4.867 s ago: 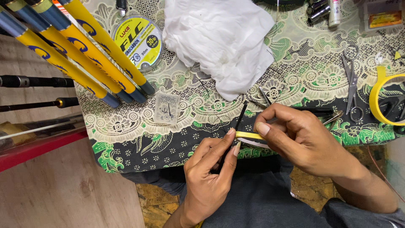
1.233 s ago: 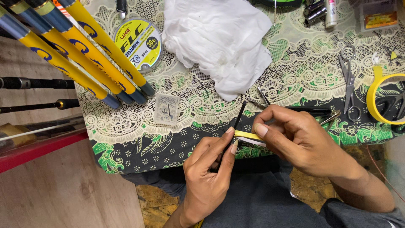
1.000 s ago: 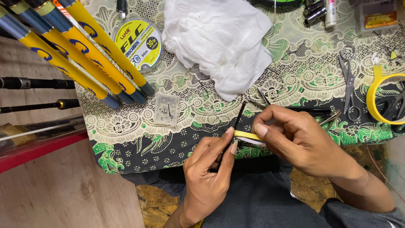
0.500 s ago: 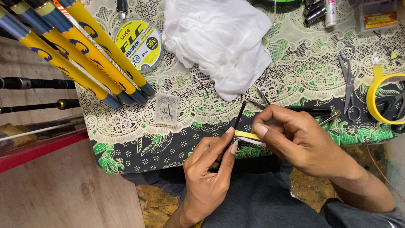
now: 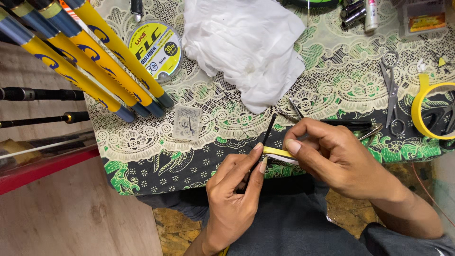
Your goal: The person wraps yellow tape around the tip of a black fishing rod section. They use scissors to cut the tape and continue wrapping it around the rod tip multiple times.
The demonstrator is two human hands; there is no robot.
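My left hand [image 5: 234,189] pinches a thin black rod [image 5: 268,129] near its lower end, with the tip pointing up and away over the patterned cloth. My right hand [image 5: 339,159] holds a strip of yellow tape [image 5: 277,152] between thumb and fingers, and the strip's free end meets the rod right at my left fingertips. Both hands hover just above the near edge of the table, over my lap.
A crumpled white cloth [image 5: 246,42] lies at the back centre. A round spool of fishing line [image 5: 156,47] and several yellow and blue rod sections [image 5: 90,61] lie at the left. A small clear packet [image 5: 187,122], scissors [image 5: 392,90] and a yellow tape roll [image 5: 426,111] lie on the green patterned tablecloth [image 5: 156,161].
Hardly anything differs. Both hands stay in the same place, still gripping the black rod and the yellow tape strip.
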